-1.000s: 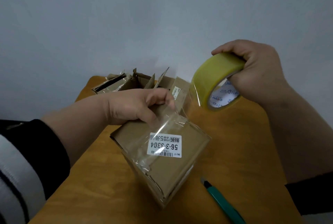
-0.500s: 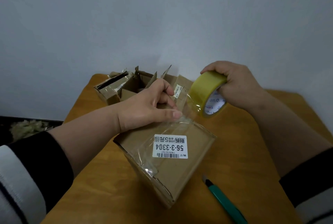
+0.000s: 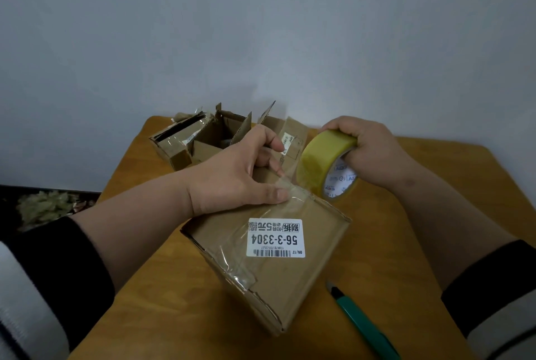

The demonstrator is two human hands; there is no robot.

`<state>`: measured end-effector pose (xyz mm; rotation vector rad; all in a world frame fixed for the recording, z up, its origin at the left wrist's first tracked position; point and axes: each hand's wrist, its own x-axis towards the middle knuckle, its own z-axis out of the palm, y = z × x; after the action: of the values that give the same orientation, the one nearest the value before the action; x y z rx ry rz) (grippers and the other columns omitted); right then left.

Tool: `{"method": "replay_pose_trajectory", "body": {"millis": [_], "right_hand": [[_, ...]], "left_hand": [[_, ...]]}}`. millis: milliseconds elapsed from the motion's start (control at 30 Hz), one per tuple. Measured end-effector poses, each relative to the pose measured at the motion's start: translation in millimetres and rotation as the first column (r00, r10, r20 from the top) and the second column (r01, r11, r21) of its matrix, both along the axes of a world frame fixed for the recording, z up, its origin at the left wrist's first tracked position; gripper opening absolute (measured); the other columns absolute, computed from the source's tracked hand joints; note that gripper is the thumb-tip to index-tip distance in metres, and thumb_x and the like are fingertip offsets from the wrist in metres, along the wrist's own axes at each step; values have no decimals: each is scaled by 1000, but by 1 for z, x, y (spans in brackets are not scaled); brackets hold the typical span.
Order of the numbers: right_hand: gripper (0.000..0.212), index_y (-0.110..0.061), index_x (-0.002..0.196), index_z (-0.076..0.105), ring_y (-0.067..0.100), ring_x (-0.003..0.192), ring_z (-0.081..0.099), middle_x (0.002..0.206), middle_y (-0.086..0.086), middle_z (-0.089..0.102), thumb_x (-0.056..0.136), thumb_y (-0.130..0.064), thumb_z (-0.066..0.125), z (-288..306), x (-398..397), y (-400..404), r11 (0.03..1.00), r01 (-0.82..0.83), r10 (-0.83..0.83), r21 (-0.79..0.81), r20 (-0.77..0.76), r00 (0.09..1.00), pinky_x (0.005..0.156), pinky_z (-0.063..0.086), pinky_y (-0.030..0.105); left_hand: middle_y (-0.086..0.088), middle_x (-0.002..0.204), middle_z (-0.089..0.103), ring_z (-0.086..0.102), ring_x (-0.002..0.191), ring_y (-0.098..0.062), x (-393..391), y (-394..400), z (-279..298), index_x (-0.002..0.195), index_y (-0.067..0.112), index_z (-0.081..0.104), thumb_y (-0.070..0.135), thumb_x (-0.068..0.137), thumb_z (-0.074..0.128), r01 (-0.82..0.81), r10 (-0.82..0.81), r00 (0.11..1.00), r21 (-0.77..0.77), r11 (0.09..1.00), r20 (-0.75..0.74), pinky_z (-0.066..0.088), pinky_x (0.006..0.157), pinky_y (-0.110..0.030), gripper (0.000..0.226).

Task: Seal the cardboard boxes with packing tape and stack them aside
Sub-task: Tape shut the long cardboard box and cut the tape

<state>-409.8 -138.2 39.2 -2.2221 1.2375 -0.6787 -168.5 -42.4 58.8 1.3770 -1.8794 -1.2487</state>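
My left hand pinches the loose strip of tape at the far edge of the box, thumb and fingertips curled on the film, I judge so the strip stays flat and cannot snap back onto itself. Just right of those fingers, my right hand grasps the tape roll, fingers wrapped over its rim and hooked through the core, keeping the strip taut. The film is clear, glossy and wrinkled; the roll looks yellowish, with a printed white core. Under my left fingers the box is matte brown cardboard, tilted, with a white label under tape. Beyond my fingers, open boxes stand with flaps up. Near my right wrist a green cutter lies on the smooth wooden table.
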Motion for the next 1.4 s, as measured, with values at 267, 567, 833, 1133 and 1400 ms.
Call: {"method": "replay_pose_trajectory", "body": {"millis": [267,567,833,1133,1400], "right_hand": [[48,-29,103,62,15,100,61,110,-3,67,80,13,57,-29,12,15,984,-98,101,151,-8,995,83,50,36],[40,-11,105,65,22,95,68,102,8,70,70,8,70,-40,42,48,686,-346,-83,640,541,837,76,56,28],[39,-13,101,63,18,82,65,83,0,67,66,-8,77,-39,97,87,598,-489,153,635,508,848,77,55,34],[33,-24,98,57,17,85,59,93,-1,61,72,-26,78,-88,161,125,816,-344,429,464,-87,899,72,52,40],[63,-47,111,41,14,89,61,107,-8,56,66,-16,73,-79,163,108,736,-379,552,561,-173,816,71,59,42]], "left_hand": [[20,132,34,34,125,-2,4,12,-4,139,52,22,87,64,50,192,-4,880,-347,918,475,22,114,-48,87],[3,130,57,55,112,-14,45,56,-7,139,29,47,81,80,45,397,-30,806,-503,768,591,57,76,-39,78],[-17,117,55,52,108,-28,118,121,-75,132,11,47,71,88,42,348,94,782,-557,754,616,50,87,-36,75],[21,152,13,20,142,-8,114,196,-203,143,58,-8,87,62,54,-447,433,822,-50,893,370,26,110,-25,107],[38,144,20,26,137,8,47,161,-189,143,58,6,71,45,80,-664,663,747,-17,748,-50,33,108,-19,123]]}}
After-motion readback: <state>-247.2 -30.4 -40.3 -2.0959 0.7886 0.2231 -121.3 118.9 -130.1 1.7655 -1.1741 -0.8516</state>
